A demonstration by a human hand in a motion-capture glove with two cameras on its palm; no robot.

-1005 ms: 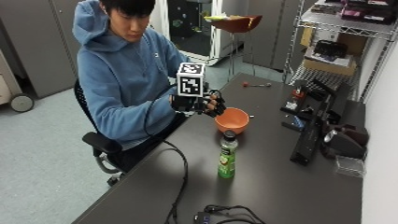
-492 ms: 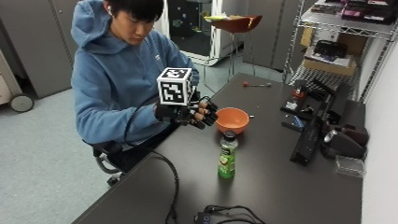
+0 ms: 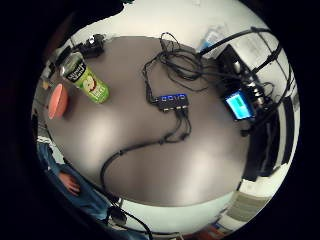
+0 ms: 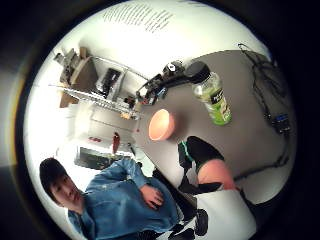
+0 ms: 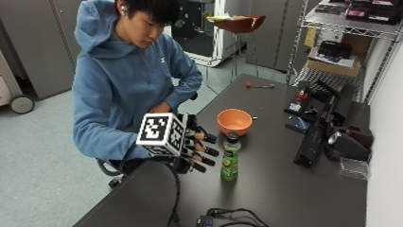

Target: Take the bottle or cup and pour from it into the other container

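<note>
A dark surface stands in a room with grey cabinets, a pale floor and a wire shelf at its far side. On it, a green bottle stands upright just beyond the fingers, and an orange bowl sits a little past the bottle. The gloved right hand hovers at the near edge, palm toward the bottle, fingers spread and nearly straight, holding nothing. A cable hub lies further along.
</note>
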